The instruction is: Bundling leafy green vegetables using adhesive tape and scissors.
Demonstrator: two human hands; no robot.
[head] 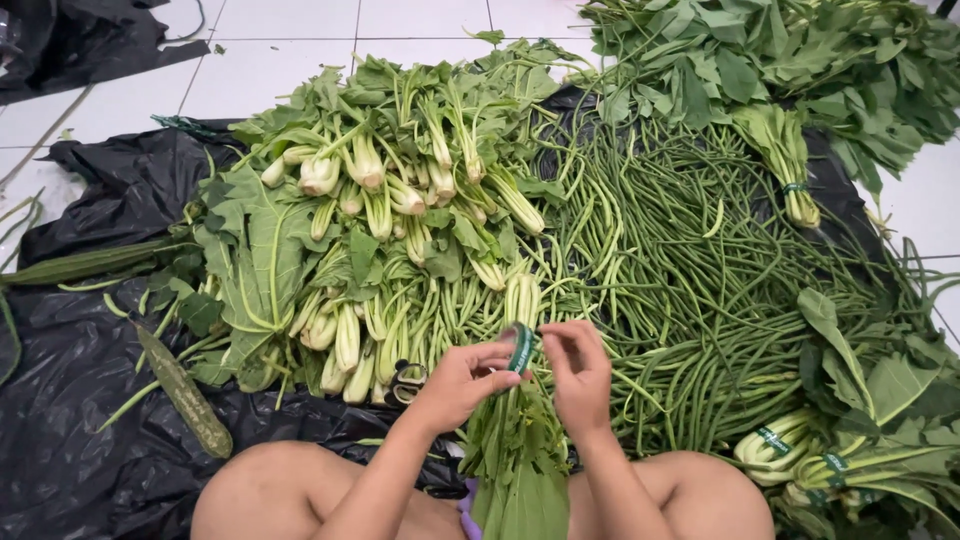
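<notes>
Gourds (185, 392) lie at nine o'clock on the black plastic sheet (70, 400), and beside them the pile of leafy greens (380, 230) spreads toward twelve, with scissors (405, 383) at its near edge. Just right of the scissors, the left hand (462, 380) pinches a green tape band (520, 348) between thumb and fingertips, over the stalk end of the bunch of greens (520, 440) lying at six o'clock between the knees. The right hand (577, 368), fingers curled, nips the same band from the other side, while long beans (680, 300) fill three o'clock and tied bunches (830, 465) sit at four.
</notes>
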